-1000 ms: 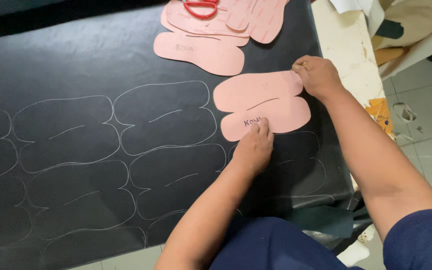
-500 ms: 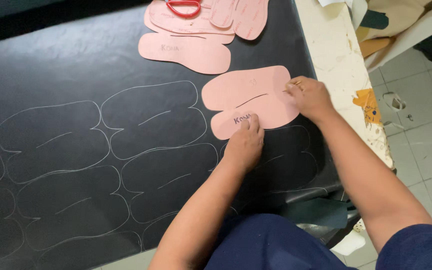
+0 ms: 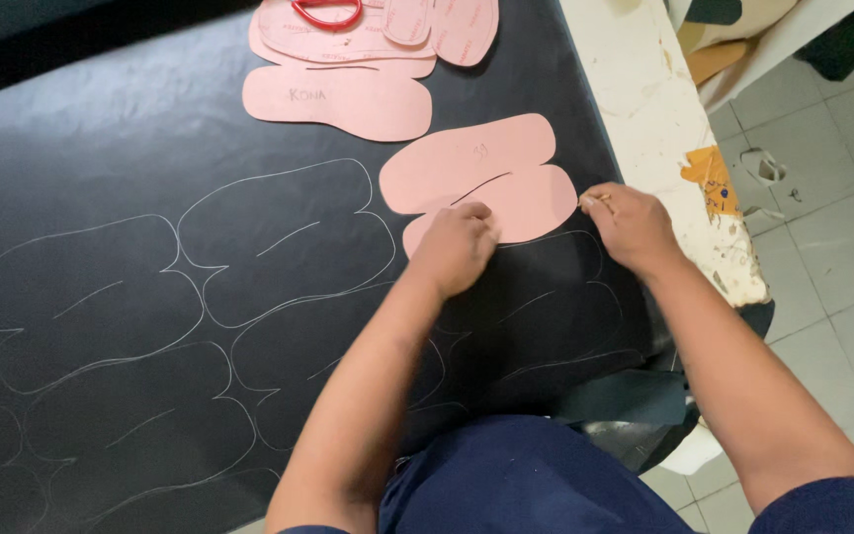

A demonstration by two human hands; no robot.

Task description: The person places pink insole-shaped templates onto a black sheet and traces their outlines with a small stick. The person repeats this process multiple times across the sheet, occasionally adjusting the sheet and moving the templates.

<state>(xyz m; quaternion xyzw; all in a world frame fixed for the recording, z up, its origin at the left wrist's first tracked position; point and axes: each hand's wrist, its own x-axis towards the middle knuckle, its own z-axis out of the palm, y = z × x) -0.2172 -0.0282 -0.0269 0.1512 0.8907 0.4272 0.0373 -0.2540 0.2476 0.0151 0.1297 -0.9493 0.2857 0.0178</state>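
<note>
- Pink template point(image 3: 476, 163), a two-lobed card pattern, lies flat on the black sheet point(image 3: 101, 129); it serves as the landmark for all positions below.
- Left hand point(image 3: 457, 247) presses on the template's lower edge, fingers curled down onto it, pinning rather than grasping.
- Right hand point(image 3: 630, 222) sits at the template's lower right corner, fingertips pinched around a small pale marker; the marker itself is too small to identify further.
- Change from a second ago: the right hand was at the template's upper right end and has come down to the lower right corner; the left hand stays on the lower edge. Judged from this, the outline is being traced round the right side.
- Left of and below the template, finished chalk outlines point(image 3: 289, 247) of the same shape cover the sheet.
- Above the template lie stacked pink patterns point(image 3: 338, 99) and red-handled scissors point(image 3: 326, 12).
- Right of the template runs the white table edge point(image 3: 644, 99).
</note>
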